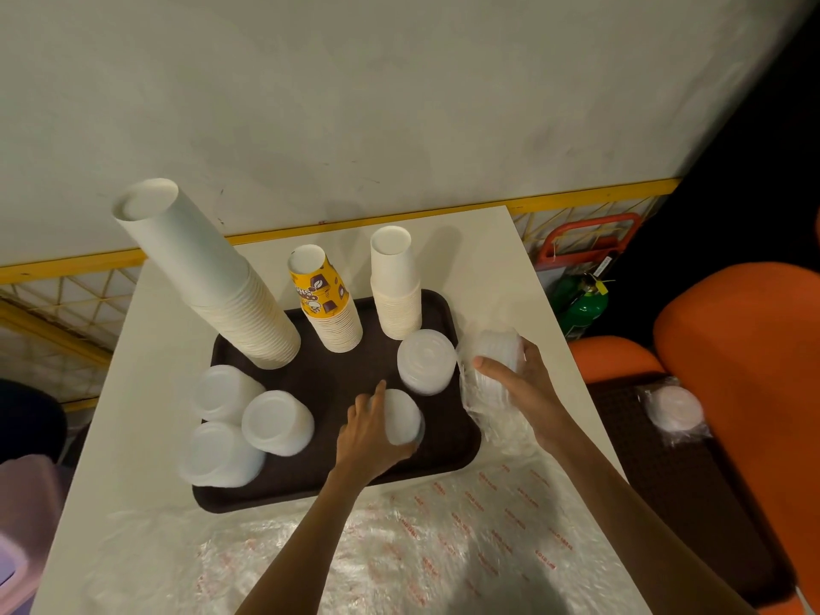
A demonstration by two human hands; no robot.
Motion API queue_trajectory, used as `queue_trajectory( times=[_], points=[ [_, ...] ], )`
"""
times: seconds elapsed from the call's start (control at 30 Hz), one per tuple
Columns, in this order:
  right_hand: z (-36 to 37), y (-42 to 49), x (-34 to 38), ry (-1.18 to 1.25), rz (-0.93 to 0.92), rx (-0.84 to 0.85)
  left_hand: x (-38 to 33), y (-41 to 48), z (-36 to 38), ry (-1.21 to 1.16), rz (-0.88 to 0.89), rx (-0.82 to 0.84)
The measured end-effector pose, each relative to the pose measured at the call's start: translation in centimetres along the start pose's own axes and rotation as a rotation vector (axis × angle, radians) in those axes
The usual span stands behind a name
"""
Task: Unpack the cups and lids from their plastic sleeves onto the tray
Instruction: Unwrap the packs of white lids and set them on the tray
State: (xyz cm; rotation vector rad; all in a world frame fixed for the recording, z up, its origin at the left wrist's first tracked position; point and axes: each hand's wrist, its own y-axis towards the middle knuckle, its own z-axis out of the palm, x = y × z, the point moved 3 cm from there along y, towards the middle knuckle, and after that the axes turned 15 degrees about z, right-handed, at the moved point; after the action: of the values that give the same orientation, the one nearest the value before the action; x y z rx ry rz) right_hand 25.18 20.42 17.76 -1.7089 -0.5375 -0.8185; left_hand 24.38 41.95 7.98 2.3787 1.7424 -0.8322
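Cups out, lids mostly out, two sleeved stacks left.
The tray (328, 383) on the desk (168, 330) carries three bare cup stacks (230, 299) and four free lid stacks (277, 421). The left hand (368, 437) curls its fingers round a fifth lid stack (404, 415) at the tray's front right. The right hand (523, 383) grips a sleeved lid stack (494, 348) just off the tray's right edge. A spare sleeved stack (674, 408) sits well apart on the right. Empty sleeves (443, 548) cover the near desk.

Left hand (368, 437), right hand (526, 388): curled grips.
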Motion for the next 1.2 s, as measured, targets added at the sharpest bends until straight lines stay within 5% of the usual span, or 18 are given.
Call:
queue_trajectory(
  times=[0.57, 0.83, 1.0, 1.2],
  points=[
    [-1.5, 1.0, -0.6, -0.024, 0.035, -0.018, 2.8, 4.9, -2.6, -0.037, -0.368, -0.21],
    [-1.3, 1.3, -0.9, -0.029, 0.044, -0.013, 3.0, 4.3, -1.7, -0.098, -0.36, -0.245],
    [-1.0, 1.0, -1.1, -0.027, 0.036, -0.028, 0.3, 0.9, -0.8, -0.174, -0.258, -0.487],
    [-0.6, 0.4, -1.2, -0.046, 0.04, -0.024, -2.3, -2.5, 2.9, -0.175, -0.357, -0.413]
  ],
)
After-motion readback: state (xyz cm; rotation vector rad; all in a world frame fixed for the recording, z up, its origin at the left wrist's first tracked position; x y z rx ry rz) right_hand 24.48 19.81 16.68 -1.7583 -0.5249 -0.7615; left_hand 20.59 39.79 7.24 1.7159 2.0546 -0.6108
